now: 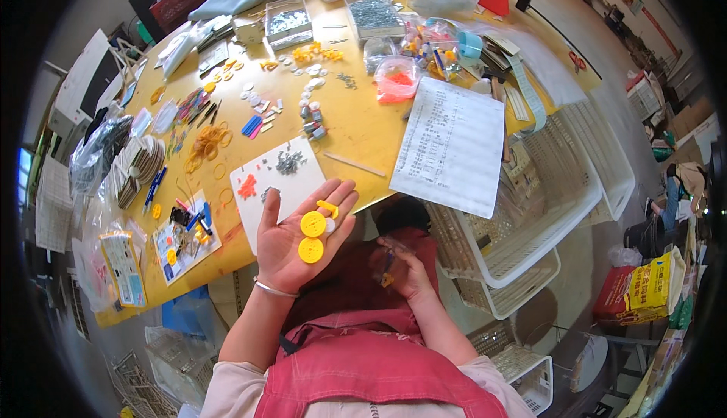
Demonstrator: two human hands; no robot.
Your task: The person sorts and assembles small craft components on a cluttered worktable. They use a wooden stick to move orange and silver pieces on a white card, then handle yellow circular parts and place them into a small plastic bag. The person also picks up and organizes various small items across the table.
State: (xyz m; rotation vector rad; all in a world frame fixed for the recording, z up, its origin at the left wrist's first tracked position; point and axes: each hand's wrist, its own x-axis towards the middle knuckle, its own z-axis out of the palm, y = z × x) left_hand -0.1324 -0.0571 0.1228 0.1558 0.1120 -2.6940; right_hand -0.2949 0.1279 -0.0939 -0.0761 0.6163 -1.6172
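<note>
My left hand point(297, 245) is palm up over the table's near edge, its fingers stretched out. Resting on its palm are two round yellow plastic discs point(313, 224), a small yellow plastic piece point(328, 208) and a whitish disc point(330, 225) partly behind them. Lower and to the right, over my lap, my right hand point(405, 270) is curled and blurred by motion. Its fingers are around something small with a yellow-orange end, too smeared to name. A white board point(273, 179) beyond my left hand bears small orange and grey pieces.
The yellow table point(356, 126) holds a written sheet point(450, 145), a wooden stick point(354, 163), rubber bands point(210, 142), white round parts point(312, 85) and yellow parts point(318, 52). Tubs of small metal parts point(375, 13) stand at the back. White plastic baskets point(515, 255) are at the right.
</note>
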